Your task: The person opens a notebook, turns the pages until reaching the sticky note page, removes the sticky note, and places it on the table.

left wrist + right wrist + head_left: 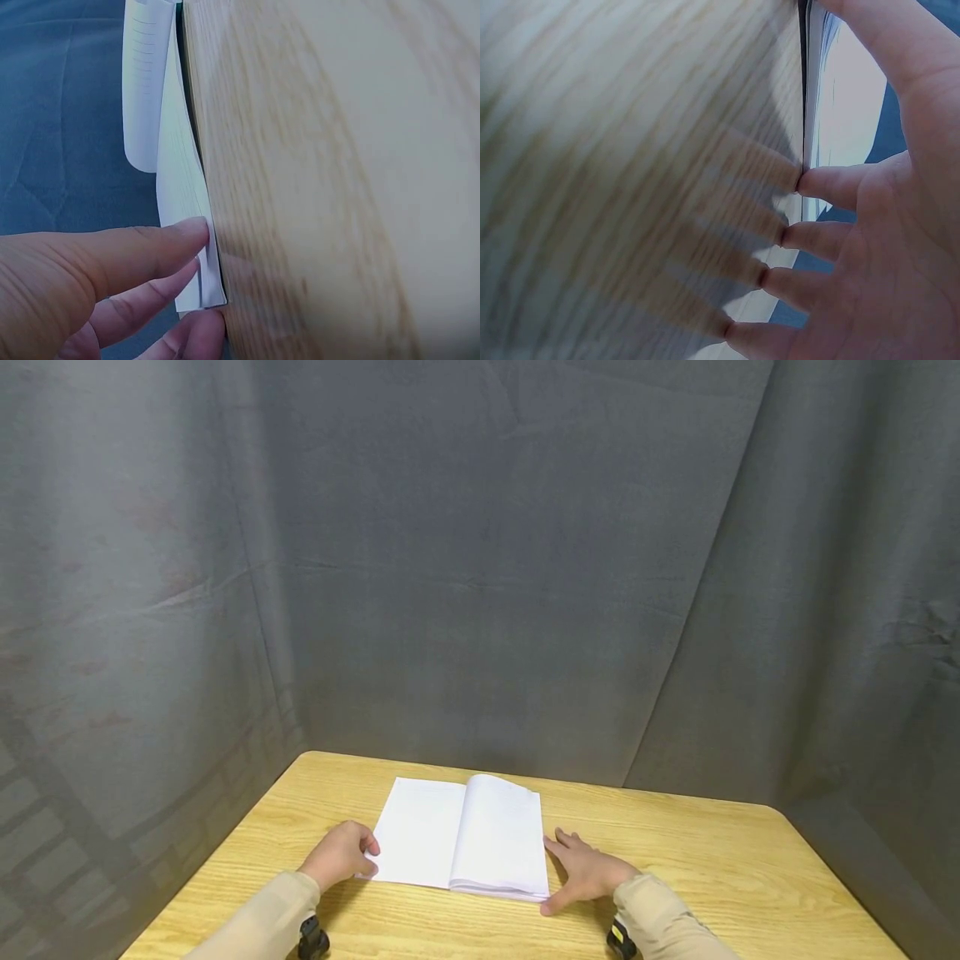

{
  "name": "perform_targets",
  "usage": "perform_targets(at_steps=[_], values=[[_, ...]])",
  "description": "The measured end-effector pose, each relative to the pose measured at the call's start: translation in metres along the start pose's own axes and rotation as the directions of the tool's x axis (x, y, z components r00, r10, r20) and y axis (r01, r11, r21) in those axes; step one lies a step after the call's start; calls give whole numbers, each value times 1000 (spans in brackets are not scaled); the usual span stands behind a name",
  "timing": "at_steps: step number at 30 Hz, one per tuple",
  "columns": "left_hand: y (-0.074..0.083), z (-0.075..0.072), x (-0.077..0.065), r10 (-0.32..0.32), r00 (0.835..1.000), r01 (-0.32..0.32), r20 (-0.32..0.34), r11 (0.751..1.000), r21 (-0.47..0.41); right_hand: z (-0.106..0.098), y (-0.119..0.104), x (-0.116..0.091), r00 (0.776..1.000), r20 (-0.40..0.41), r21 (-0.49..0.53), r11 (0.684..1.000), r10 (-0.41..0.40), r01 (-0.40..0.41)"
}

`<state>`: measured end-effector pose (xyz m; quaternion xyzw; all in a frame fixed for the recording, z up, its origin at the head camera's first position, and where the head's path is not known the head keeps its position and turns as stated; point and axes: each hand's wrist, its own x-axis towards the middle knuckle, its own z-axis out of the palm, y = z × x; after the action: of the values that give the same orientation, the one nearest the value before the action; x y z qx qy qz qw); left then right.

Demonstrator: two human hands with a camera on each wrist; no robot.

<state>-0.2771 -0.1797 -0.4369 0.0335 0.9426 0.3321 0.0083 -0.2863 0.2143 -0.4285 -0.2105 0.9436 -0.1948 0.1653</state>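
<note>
An open notebook [422, 831] lies on the wooden table, its pages white; faint ruled lines show on a curling page [144, 90] in the left wrist view. At its lower left corner, my left hand [337, 855] pinches the leaves, thumb [169, 251] on the page side and fingers round the edge. My right hand [590, 870] is beside the lower right of the notebook, fingers spread. In the right wrist view its fingertips [799, 180] touch down on the table along the notebook's edge. The right-hand stack of pages bulges up near the spine.
The wooden table [697, 860] has rounded far corners and extends beyond the notebook on both sides. A grey cloth curtain [480, 568] hangs behind it and along the left and right. Dark wrist devices [312, 938] are worn at both cuffs.
</note>
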Motion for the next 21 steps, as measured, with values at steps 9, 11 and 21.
perform_targets(at_steps=[9,11,21], values=[[1,-1,1,-3,1000,3,5,1000,6,1,0,0,1000,-3,1,1000,4,-4],[3,-2,2,-12,1000,12,5,1000,19,1,0,0,1000,-4,3,1000,6,-6],[44,-17,18,109,989,-111,-103,994,-19,0,0,0,1000,-2,-6,1000,-2,2]])
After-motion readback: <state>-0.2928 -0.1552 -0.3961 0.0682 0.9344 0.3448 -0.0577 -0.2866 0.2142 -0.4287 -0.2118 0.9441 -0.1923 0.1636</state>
